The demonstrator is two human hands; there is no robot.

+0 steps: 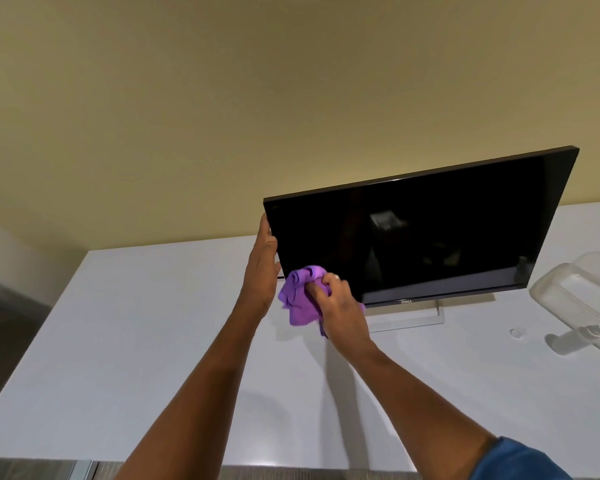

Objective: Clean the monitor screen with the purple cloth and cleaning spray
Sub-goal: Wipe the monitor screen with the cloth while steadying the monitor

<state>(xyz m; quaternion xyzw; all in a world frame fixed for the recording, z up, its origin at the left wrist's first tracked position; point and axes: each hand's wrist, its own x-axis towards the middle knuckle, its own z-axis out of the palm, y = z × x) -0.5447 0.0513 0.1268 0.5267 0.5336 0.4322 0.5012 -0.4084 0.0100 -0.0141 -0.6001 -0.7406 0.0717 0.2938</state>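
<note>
A black monitor [430, 230] stands on a white stand on the white table [153, 341], its screen dark. My right hand [340, 306] grips a bunched purple cloth [300, 296] against the screen's lower left corner. My left hand [262, 268] lies with straight fingers along the monitor's left edge, steadying it. A spray bottle lies on its side at the right, its white nozzle [575, 337] toward me and its clear body [582, 289] reaching to the frame's edge.
The white table runs back to a beige wall [257, 98]. A small clear round cap [516, 332] lies on the table near the nozzle. A dark object [4, 323] sits off the table's left side. The table's front edge is at the bottom.
</note>
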